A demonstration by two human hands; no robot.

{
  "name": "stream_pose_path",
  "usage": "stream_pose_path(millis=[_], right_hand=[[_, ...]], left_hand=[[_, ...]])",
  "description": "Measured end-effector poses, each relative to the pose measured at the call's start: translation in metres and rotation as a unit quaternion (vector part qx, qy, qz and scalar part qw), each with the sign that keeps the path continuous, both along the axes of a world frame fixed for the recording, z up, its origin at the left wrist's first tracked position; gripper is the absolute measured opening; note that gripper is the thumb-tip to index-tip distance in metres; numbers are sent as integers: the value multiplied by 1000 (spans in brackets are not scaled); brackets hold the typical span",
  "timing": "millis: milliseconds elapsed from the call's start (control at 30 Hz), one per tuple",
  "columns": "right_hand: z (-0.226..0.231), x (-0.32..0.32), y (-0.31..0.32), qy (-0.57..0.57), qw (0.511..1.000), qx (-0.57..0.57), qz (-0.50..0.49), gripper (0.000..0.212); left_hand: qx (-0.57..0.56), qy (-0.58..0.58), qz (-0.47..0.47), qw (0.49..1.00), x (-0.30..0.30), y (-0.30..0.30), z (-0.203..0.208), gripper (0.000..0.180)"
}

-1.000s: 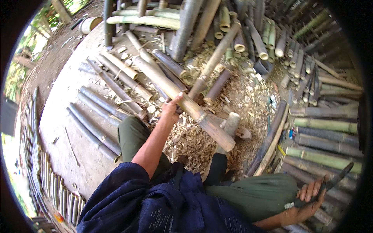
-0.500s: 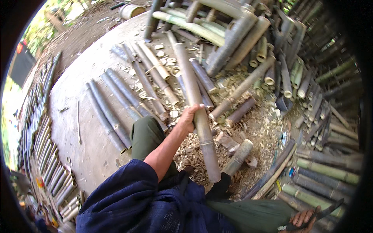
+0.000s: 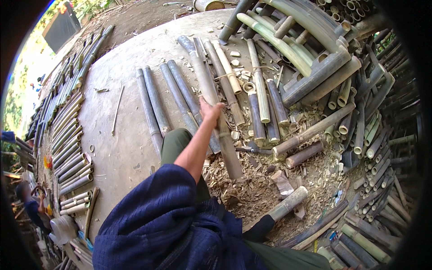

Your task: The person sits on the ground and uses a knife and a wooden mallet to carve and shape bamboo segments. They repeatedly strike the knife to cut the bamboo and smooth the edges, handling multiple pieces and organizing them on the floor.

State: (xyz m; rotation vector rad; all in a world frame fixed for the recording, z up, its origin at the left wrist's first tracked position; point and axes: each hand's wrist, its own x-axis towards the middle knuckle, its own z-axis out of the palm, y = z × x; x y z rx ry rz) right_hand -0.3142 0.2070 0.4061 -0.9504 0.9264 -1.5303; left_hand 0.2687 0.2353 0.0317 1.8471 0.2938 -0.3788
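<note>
Forward, the left hand clasps a pole.

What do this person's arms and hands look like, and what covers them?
The left hand wears no glove. A loose, dark-blue woven cloth sleeve ends near the elbow, leaving the left forearm bare. The right hand cannot be made out.

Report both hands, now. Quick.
Left hand: closed around a bamboo pole.
Right hand: out of view, so its state cannot be told.
</note>
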Motion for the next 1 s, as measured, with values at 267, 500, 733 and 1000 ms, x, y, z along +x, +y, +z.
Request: stream_pose_path(millis=[267, 500, 733, 1000], right_hand=[[2, 16, -4, 57, 998, 3, -37, 29], [-4, 53, -16, 50, 998, 23, -17, 26], [-7, 54, -23, 56, 997, 30, 34, 30], [-4, 40, -17, 89, 995, 3, 46, 29]], left_hand=[[248, -16, 91, 964, 53, 30, -27, 82], [240, 173, 191, 936, 75, 102, -88, 67], [-97, 163, 233, 954, 71, 140, -114, 70], [384, -18, 57, 921, 15, 71, -55, 73]])
